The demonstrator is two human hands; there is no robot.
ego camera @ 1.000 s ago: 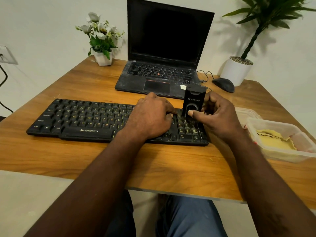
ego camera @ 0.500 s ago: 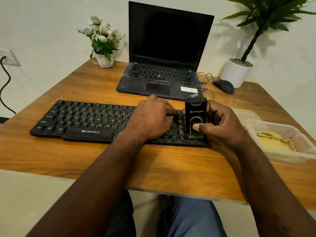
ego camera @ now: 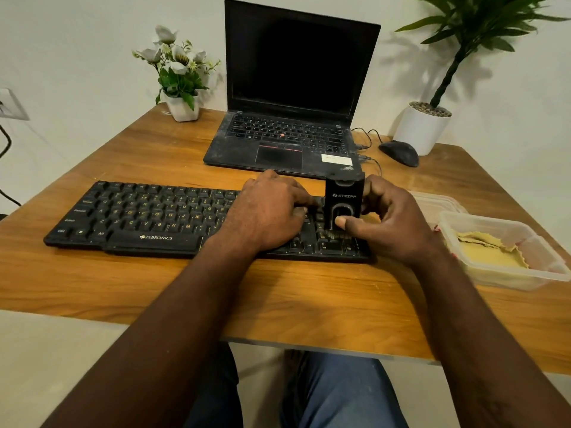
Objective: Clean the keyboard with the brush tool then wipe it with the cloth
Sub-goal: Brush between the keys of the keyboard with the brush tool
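So the black keyboard (ego camera: 160,220) is lying flat near the front of the wooden table (ego camera: 309,301), long side running left to right, with the spacebar edge towards the person. The left end is angled a touch further away than the right, nothing dramatic.

The left hand (ego camera: 268,214) is resting palm down on the right-of-middle keys, fingers loosely curled and pressing on the board, not gripping anything. The right hand (ego camera: 389,223) is wrapped around the brush tool (ego camera: 343,203), thumb across the front and fingers behind. That tool is a chunky black block standing upright, long axis basically vertical, printed label facing the camera. Its bristle end points straight down onto the number pad at the right end of the keyboard, and you can just see pale bristles touching the keys under the thumb.

Off to the right, just beside the keyboard, there's a clear plastic tub (ego camera: 543,273) with no lid on, and the yellow cloth (ego camera: 491,251) is crumpled in the bottom of it. A clear lid (ego camera: 438,202) sits right behind the tub.

Further back: an open laptop (ego camera: 296,88) with a dark screen, a black mouse (ego camera: 398,152) to its right, a small white pot of flowers (ego camera: 177,75) on the left and a bigger potted plant (ego camera: 432,118) at the right corner.
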